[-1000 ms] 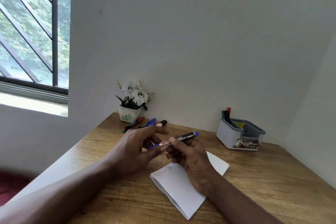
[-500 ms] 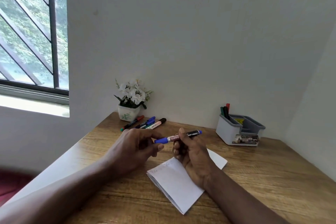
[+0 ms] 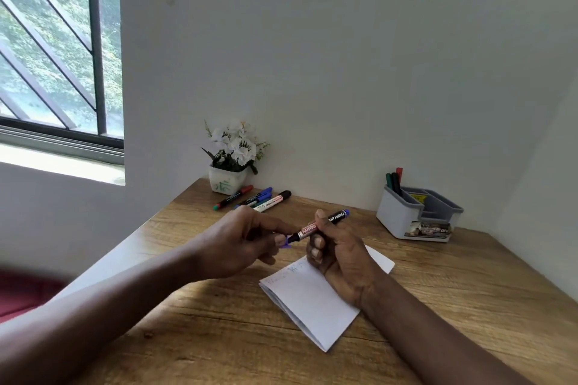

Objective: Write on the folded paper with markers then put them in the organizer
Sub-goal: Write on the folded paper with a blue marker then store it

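The brown wooden desk (image 3: 469, 306) could take stray ink if the tip runs off the folded white paper (image 3: 312, 300). The paper lies at 6 o'clock below the hands and may slide unless a hand steadies it. The right hand (image 3: 341, 256) curls round the black-barrelled blue marker (image 3: 325, 223). The left hand (image 3: 240, 244) pinches what looks like its small blue cap (image 3: 285, 243), though blur hides whether it is fully off. A dropped cap would roll away.

The grey plastic organizer (image 3: 403, 216) stands at 2 o'clock holding 3 upright markers (image 3: 394, 180), with nothing in the way. At 11 o'clock sit a white flower pot (image 3: 226, 180) and several loose markers (image 3: 259, 197).
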